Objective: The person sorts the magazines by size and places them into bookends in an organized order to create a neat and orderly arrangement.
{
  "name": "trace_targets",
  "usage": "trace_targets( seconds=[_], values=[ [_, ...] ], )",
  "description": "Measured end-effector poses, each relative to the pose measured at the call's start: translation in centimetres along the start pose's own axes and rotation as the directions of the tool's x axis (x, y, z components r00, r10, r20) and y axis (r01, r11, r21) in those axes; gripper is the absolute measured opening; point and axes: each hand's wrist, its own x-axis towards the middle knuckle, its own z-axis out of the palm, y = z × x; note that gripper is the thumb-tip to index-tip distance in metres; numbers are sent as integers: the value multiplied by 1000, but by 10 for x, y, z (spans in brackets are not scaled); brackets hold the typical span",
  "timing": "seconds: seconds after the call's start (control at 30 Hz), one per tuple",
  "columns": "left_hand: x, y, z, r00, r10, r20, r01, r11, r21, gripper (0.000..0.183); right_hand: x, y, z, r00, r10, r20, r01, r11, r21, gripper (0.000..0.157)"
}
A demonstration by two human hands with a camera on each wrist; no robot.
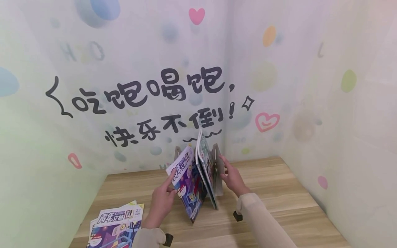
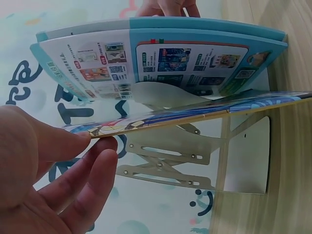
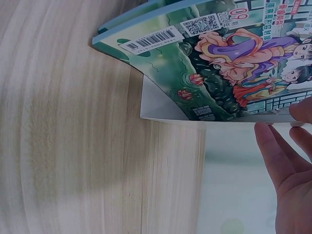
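My left hand pinches the near edge of a purple-covered magazine, which stands tilted on the table. Beside it, two or more magazines with pale blue-green edges stand upright in an expandable metal bookend. Crossed metal links of that bookend show in the left wrist view. At the right end panel, my right hand holds the edge, thumb inside and fingers outside. An illustrated cover with a barcode faces this panel. Whether the purple magazine touches the bookend, I cannot tell.
A small pile of magazines lies on the wooden table at the front left. Behind the table rises a wall with dark lettering and coloured dots; another wall stands to the right.
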Motion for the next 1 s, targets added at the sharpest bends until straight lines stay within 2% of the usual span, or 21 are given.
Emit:
trace_targets(
  seconds=[0.4,0.73,1.0],
  values=[
    [4,12,-3,1000,9,9,-10,997,74,77,-1,0,0,1000,-5,-5,5,1000,-10,84],
    [13,21,-1,999,23,34,-26,995,95,77,-1,1,1,1000,-4,-1,4,1000,25,85],
    [13,27,-3,998,53,33,-57,993,107,77,-1,0,1,1000,6,4,-6,999,32,84]
  ],
)
